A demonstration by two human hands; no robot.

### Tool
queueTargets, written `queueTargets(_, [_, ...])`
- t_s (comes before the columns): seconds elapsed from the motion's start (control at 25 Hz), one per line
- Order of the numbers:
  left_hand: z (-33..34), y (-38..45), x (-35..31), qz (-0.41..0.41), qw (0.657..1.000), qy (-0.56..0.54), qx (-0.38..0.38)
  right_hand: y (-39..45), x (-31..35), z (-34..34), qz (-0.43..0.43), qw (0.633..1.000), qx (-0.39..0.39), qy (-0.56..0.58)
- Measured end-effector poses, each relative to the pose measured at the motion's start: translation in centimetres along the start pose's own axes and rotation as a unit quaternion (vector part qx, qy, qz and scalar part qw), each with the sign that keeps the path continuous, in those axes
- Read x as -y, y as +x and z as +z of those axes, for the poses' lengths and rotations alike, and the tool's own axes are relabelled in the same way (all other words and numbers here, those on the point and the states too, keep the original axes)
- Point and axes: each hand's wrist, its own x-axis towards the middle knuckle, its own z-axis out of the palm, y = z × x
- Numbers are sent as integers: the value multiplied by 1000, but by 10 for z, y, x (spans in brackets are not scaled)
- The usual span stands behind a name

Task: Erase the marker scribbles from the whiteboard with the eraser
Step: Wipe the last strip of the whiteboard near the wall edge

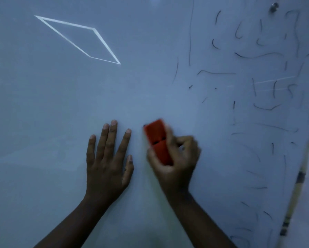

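filling the view: dim whiteboard [114,97], black scribbles [257,56] on right. right hand [173,158] grip closed on red eraser [158,142]; left hand [107,158] flat, fingers spread, holding nothing.

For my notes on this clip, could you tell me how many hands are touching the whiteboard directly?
1. The left hand lies flat on the whiteboard, fingers spread. The right hand instead holds the red eraser in its grip, beside the left hand; contact beneath it is hidden.

A classroom or office was suggested: the frame was filled by a whiteboard [150,90], black marker scribbles [257,56] were seen at right, and a ceiling-light reflection [78,39] upper left.
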Motion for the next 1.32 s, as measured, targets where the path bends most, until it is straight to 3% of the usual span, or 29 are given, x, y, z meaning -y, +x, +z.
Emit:
queueTargets(0.2, [-6, 16, 2, -11, 1000, 7, -17, -19, 5, 0, -101, 994, 46, -21])
queueTargets(0.36, [-10, 74, 22, 8, 998, 23, -60, 49, -24, -6, -120, 991, -3, -50])
queueTargets(0.52, [-19, 142, 35, 34, 996, 31, -75, 123, -91, -25, 34, 992, -105, -63])
queueTargets(0.68, [-26, 186, 47, 62, 995, 50, -62, 141, -132, -49, 210, 947, -245, -6])
queueTargets(0.8, [-18, 189, 48, 59, 996, 51, -37, 143, -127, -40, 272, 922, -277, 6])
queueTargets(0.92, [-12, 186, 48, 57, 997, 46, -30, 157, -93, -14, 203, 948, -246, -1])
queueTargets(1.04, [-13, 187, 48, 59, 997, 43, -35, 153, -36, 15, 32, 992, -122, 4])
queueTargets(1.16, [-13, 187, 48, 59, 997, 35, -32, 147, -8, 24, -98, 995, -23, 11])
queueTargets(1.32, [-14, 186, 50, 64, 997, 23, -42, 166, -26, 15, -171, 985, -6, -18])
